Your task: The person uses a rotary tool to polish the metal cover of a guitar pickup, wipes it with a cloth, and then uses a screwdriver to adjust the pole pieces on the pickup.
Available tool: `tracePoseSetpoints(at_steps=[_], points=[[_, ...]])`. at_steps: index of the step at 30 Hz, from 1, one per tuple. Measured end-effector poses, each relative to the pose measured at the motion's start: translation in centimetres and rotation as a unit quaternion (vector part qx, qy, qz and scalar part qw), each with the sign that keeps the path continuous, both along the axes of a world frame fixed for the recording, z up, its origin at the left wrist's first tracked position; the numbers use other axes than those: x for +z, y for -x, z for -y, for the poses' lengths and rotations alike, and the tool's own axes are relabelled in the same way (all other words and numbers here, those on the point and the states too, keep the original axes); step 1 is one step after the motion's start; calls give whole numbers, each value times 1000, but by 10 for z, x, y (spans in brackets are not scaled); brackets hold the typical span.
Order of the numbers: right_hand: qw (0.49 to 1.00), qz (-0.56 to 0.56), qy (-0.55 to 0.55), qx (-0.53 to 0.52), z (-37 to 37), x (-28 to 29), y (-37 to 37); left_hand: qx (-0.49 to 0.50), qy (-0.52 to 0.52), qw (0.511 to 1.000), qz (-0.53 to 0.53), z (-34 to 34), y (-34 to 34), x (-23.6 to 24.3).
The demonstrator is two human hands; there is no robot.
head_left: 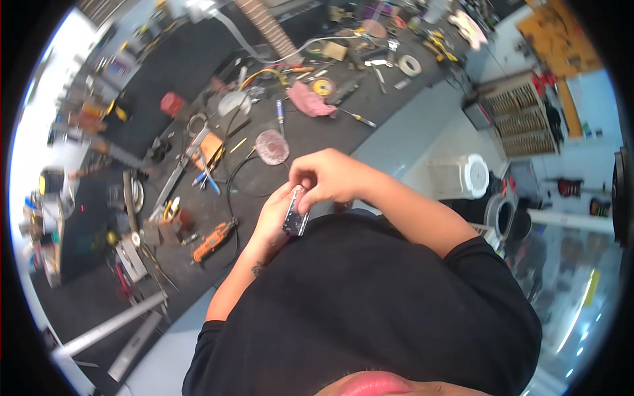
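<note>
The left hand (272, 218) held a small black plate with silver edges (295, 223) close in front of the black shirt (370, 290), its fingers clamped around the plate from the left and beneath. The right hand (335, 175) reached in from the other side, its fingers curled together at the plate's upper end and touching it; whether they pinched it or merely pressed on it, I cannot tell. The lower end stuck out free below the fingers.

Good handling here, as I judge it, called for the left fingers to act as the vice: firm along the edges and off the face, so the right fingertips could work with small, even pressure. Holding it so near the body probably steadied both wrists, though bringing it over the surface (317, 137) would have been safer against a dropped part.

Left of the fingers lay an orange rotary tool (212, 242), its cable best kept clear of the elbow. Just beyond the fingers sat a round mottled pad (272, 146), then a blue-handled screwdriver (281, 113) and a pink cloth (310, 100). Farthest beyond them, a fretted guitar neck (271, 32) deserved protection from stray metal.
</note>
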State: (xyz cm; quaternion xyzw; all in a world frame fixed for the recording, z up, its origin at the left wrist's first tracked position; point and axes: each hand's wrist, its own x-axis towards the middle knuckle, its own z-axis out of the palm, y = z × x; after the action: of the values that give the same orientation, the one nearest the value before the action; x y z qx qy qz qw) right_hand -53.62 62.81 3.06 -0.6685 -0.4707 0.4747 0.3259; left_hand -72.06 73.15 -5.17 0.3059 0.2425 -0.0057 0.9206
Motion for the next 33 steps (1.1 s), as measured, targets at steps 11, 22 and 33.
tracePoseSetpoints(at_steps=[11, 22, 33], points=[[855, 160, 183, -458, 396, -127, -86, -191, 150, 965, 100, 121, -205, 43], [792, 47, 158, -587, 593, -171, -151, -378, 144, 887, 222, 336, -413, 63], [771, -18, 68, -633, 685, -198, -397, -382, 92, 887, -241, 468, -652, -43]])
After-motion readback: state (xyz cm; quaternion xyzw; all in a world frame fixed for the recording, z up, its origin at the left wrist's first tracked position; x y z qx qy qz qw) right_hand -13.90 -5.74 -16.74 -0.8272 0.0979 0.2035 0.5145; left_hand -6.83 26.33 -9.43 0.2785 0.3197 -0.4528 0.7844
